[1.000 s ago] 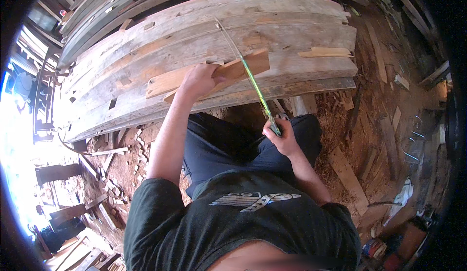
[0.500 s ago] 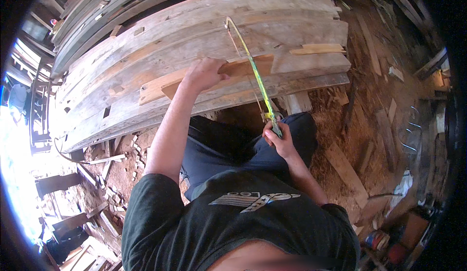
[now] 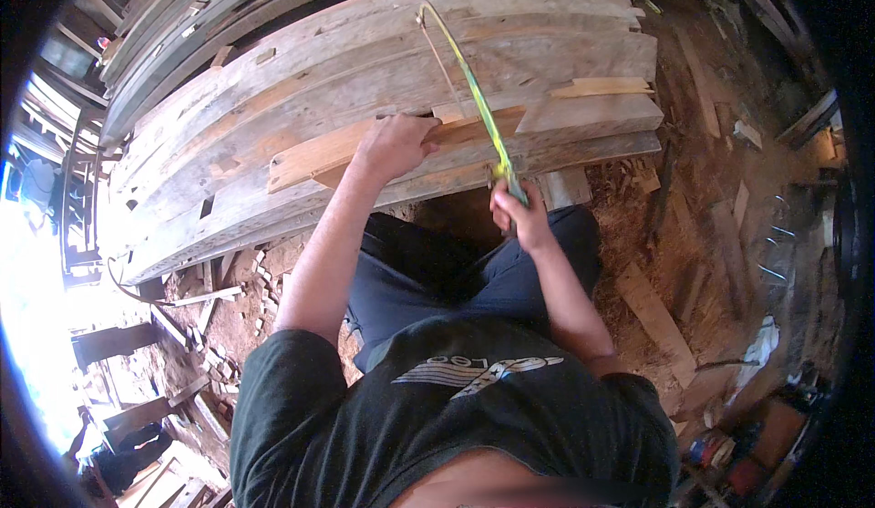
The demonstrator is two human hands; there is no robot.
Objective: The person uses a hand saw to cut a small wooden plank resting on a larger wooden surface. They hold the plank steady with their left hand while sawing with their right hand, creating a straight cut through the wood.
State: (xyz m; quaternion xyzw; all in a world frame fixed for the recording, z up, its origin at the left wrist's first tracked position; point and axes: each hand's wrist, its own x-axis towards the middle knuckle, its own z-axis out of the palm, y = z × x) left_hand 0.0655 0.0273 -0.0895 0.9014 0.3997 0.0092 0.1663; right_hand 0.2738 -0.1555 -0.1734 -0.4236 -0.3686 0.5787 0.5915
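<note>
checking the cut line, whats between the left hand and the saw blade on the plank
Only bare plank surface: the left hand presses beside the saw held by the right hand, per the head view.

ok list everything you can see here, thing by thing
hacksaw: one, yellow-green frame, lying across the reddish piece toward the far planks
reddish wood piece: one, orange-brown, on top of the plank stack
plank stack: many long grey weathered boards, across the upper half
wood offcuts: several, pale brown, scattered on the red dirt ground at right
small wood blocks: many, pale, on the ground at left
cans and clutter: a few, mixed colours, lower right, too small to tell apart
left hand: one, pressing down on the reddish wood piece
right hand: one, gripping the hacksaw's handle
</note>
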